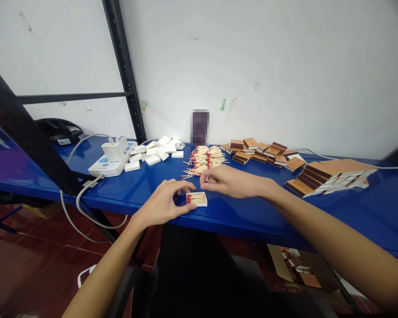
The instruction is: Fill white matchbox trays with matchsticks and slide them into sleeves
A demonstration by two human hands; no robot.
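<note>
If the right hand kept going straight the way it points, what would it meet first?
Probably the stray matchsticks lying just left of it; the left hand lies close beside that line.

There is just one camera, worn on the person's head. It looks forward and down across the near edge of the blue table (368, 207) toward the white wall (285, 66) behind. It sits close. Both forearms run in from the bottom corners, and the left hand (164, 203), right hand (230, 181) and match tray (197, 199) fall mid-frame.

Blue table (252, 207): matches (205, 160), white trays (155, 152), brown sleeves (258, 152).
</note>
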